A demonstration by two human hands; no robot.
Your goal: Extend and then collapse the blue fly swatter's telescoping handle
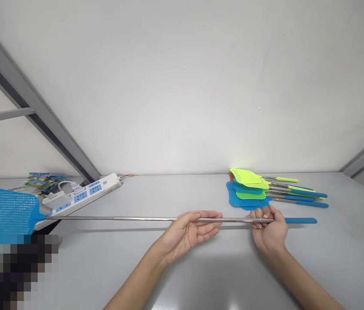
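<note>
A blue fly swatter with an extended metal telescopic rod [143, 219] lies level across the view. Its blue mesh head [10, 213] is at the far left, its blue grip [301, 220] at the right. My right hand [269, 228] is closed around the rod just beside the grip. Farther left, my left hand [190, 234] is palm up, the rod passing under its thumb and across its fairly straight fingers. Behind my right hand lies a pile of fly swatters [249, 194] with yellow, green and blue heads, their rods short and grips pointing right.
A white power strip [87, 196] with plugged-in white adapters [56, 199] lies at the left, behind the swatter's rod. Colourful packets [44, 181] lie beyond it. The grey table [169, 193] meets a white wall. A pixelated patch covers the lower left.
</note>
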